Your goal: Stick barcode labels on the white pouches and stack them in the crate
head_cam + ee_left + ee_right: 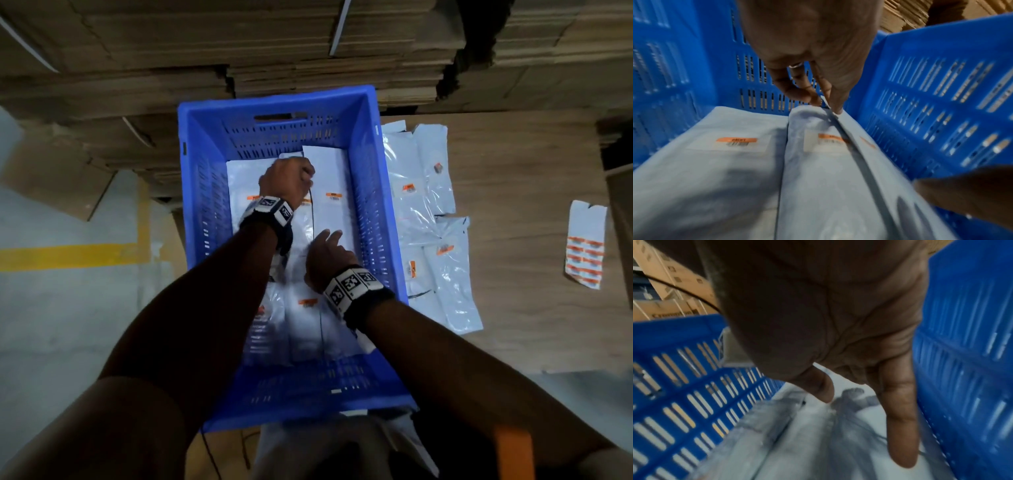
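A blue slotted crate (371, 192) stands in front of me, with several white pouches lying side by side in it, each bearing an orange barcode label (736, 141). My left hand (289, 176) reaches to the far end of the crate and pinches the far edge of the middle pouch (818, 178) between thumb and fingers (797, 95). Nearer me, my right hand (325, 250) lies with straight fingers (900, 426) on the pouches by the right wall. It also shows at the lower right of the left wrist view (972, 194).
More white pouches (431, 205) lie spread on the cardboard surface right of the crate. Farther right lies a sheet of orange labels (585, 246). Stacks of flat cardboard (308, 51) rise behind the crate. A yellow line (68, 253) marks the floor at left.
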Motion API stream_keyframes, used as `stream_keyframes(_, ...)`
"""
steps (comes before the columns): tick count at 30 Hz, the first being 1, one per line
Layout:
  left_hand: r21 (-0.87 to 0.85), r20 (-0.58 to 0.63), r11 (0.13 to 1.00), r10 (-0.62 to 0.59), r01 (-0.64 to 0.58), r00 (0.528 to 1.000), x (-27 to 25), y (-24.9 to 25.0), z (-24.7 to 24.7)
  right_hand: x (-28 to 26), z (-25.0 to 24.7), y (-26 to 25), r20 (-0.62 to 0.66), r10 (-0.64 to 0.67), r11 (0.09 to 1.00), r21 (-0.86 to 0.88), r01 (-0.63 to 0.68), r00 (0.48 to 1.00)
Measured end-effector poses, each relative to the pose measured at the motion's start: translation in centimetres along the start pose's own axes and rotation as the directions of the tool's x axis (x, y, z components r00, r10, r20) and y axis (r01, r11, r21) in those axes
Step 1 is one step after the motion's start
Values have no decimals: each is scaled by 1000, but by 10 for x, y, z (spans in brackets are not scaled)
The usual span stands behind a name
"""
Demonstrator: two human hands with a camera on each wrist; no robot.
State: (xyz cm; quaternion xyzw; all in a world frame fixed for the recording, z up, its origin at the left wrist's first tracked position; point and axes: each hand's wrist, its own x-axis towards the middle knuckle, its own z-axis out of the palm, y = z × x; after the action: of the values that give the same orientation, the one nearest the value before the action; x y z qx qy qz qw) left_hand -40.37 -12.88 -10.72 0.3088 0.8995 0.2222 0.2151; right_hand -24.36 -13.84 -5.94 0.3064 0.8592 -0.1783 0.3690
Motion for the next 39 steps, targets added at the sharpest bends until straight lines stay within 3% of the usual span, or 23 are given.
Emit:
stream_keyframes(3, -70, -108, 997, -21, 13, 994, -3, 3, -15, -21, -26, 1, -33, -109, 994, 18, 110, 993)
stream_keyframes(7, -179, -271, 984, -31, -19, 962, -7, 27, -37, -50, -56, 23, -265, -162, 971, 126, 201, 950)
stream_keyframes(12, -316, -323, 934, 58, -165, 945, -27, 82, -38, -70, -67, 105, -598, 39, 843, 449, 295, 800)
stream_keyframes(16, -284, -271, 941, 106, -185, 957, -46, 133, -25, -76, -59, 177, -640, 203, 774, 569, 279, 741)
stream_keyframes(20, -206, -169, 973, 68, -103, 983, -57, 177, -3, -69, -44, 232, -601, 227, 746, 613, 259, 766)
stream_keyframes(25, -118, 5, 979, -164, 163, 986, -70, 214, 48, -57, -30, 281, -587, 200, 721, 631, 287, 785)
stream_keyframes(32, 16, 23, 881, -474, 473, 880, -90, 229, 107, -15, -16, 324, -510, 48, 694, 636, 339, 859)
stream_keyframes(39, -15, -23, 815, -579, 579, 815, -91, 218, 122, 38, -25, 329, -400, -153, 705, 597, 383, 904)
